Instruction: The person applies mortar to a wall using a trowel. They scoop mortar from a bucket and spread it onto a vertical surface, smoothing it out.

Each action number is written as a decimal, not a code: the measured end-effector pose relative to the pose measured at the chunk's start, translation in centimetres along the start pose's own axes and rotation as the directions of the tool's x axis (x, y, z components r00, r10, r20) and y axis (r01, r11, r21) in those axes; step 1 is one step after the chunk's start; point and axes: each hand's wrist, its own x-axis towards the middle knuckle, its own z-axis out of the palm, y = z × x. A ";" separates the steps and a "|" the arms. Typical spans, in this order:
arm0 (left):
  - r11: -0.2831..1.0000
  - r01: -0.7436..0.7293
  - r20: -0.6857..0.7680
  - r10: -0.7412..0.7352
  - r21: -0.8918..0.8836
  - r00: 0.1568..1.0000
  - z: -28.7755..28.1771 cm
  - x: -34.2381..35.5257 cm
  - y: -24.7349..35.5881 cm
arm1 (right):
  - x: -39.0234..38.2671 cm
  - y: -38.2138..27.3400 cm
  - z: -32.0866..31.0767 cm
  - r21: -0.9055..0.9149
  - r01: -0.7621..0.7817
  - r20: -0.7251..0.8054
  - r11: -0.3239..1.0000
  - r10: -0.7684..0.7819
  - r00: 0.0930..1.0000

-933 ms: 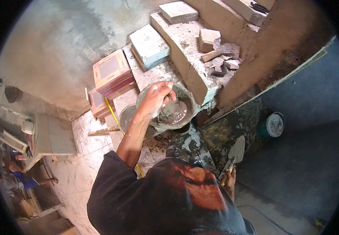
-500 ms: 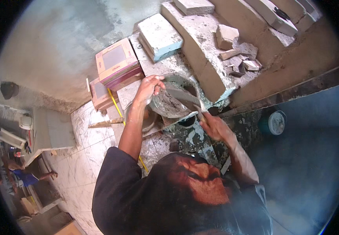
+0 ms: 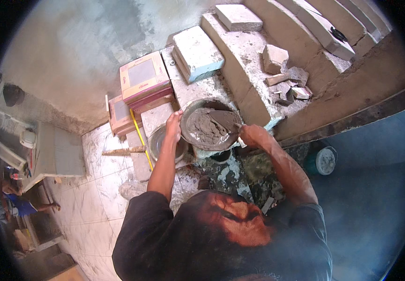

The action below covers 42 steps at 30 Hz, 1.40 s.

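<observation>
A round bowl (image 3: pixel 191 138) of wet grey mortar (image 3: pixel 205 124) rests on the dusty step in front of me. My left hand (image 3: pixel 173 125) is closed on its left rim, just above a second grey basin (image 3: pixel 154 152) that lies lower and to the left. At the bowl's right side, my right hand (image 3: pixel 251 134) grips a trowel, whose mortar-coated blade (image 3: pixel 223 121) is down in the mortar.
Tile boxes (image 3: pixel 139 77), white slabs (image 3: pixel 198 49) and rubble (image 3: pixel 275 58) lie on concrete steps (image 3: pixel 235 84). A yellow strip (image 3: pixel 141 140) crosses a wooden stick (image 3: pixel 116 152). A bucket (image 3: pixel 324 161) stands right. Another person (image 3: pixel 20 203) is at far left.
My right hand has risen from low right with the trowel into the bowl. My left hand has moved from over the mortar to the rim. The view has shifted.
</observation>
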 end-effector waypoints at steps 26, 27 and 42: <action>0.976 -0.189 -0.212 0.164 -0.105 0.963 -0.6 -4.1 -4.3 | -4.7 -5.0 3.7 0.973 -0.217 0.215 -0.079 -0.040 0.976; 0.983 -0.178 -0.211 0.164 -0.047 0.964 -0.3 -4.2 -4.2 | -5.0 -4.4 4.2 0.970 -0.210 0.205 -0.122 -0.053 0.977; 0.973 -0.202 -0.111 0.215 0.115 0.970 -4.2 -2.0 -7.3 | -12.5 -3.2 10.4 0.886 -0.033 0.037 -0.463 0.000 0.999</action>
